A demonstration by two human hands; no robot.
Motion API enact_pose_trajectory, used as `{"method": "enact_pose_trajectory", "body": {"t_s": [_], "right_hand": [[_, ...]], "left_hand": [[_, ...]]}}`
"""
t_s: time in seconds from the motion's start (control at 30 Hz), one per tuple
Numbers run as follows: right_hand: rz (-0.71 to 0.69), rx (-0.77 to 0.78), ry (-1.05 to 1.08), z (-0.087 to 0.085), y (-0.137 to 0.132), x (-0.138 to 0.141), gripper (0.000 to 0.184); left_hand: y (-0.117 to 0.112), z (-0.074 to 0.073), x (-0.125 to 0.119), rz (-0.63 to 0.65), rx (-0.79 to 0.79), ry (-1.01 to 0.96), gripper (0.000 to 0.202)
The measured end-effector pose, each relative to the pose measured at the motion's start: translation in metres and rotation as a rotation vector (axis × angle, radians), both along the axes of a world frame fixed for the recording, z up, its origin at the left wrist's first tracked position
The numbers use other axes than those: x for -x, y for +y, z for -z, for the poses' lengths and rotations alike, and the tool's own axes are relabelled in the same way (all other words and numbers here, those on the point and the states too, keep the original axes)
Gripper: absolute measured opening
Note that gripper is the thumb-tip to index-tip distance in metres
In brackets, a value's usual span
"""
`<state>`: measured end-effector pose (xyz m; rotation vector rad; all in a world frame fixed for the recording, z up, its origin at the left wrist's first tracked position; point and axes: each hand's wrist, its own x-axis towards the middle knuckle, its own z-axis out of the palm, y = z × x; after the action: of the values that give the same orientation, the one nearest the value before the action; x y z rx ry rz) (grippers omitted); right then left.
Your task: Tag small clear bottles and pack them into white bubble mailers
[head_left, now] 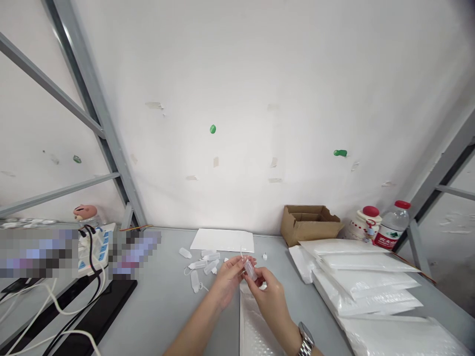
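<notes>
Between my two hands is a small translucent plastic dropper bottle (250, 269), held tilted above the grey table. The fingers of my left hand (230, 277) are closed about its upper end, where a thin white strap sticks up. My right hand (267, 289), with a metal watch at the wrist, pinches the lower part of the bottle. Several similar small bottles (195, 281) lie loose to the left of my hands. A small white cap (264, 256) stands on the table just beyond my right hand. Below my right forearm lies a white bubble mailer (254, 326).
A flat white mailer (222, 240) lies near the wall. At the right are a stack of bubble mailers (367, 282), an open cardboard box (309, 225), a red-capped water bottle (394, 225) and a white jar (365, 225). A power strip (94, 252) with cables stands left.
</notes>
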<state>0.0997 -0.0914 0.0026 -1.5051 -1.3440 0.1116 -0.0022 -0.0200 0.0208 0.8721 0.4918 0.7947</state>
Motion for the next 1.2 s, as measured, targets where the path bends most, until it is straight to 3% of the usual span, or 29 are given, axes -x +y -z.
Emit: {"method": "enact_pose_trajectory", "body": {"t_s": [0.27,0.43,0.6,0.87,1.2], "right_hand": [[-0.063,0.148,0.322,-0.008,0.0,0.003,0.022],[-0.325,0.292,0.697,-0.019,0.004,0.001,0.034],[-0.49,0.303,0.861,-0.019,0.006,0.0,0.034],[-0.407,0.27,0.914,-0.012,0.011,-0.001,0.039],[-0.293,0.185,0.838,-0.007,0.01,0.002,0.039]], "left_hand": [[-0.001,0.001,0.0,0.054,0.057,-0.056,0.02],[0.002,0.004,0.002,0.026,0.111,-0.084,0.025],[0.003,-0.001,0.004,0.007,0.084,-0.059,0.026],[0.003,-0.004,0.0,-0.105,-0.01,0.03,0.03],[-0.002,-0.009,0.0,-0.088,-0.029,0.098,0.031]]}}
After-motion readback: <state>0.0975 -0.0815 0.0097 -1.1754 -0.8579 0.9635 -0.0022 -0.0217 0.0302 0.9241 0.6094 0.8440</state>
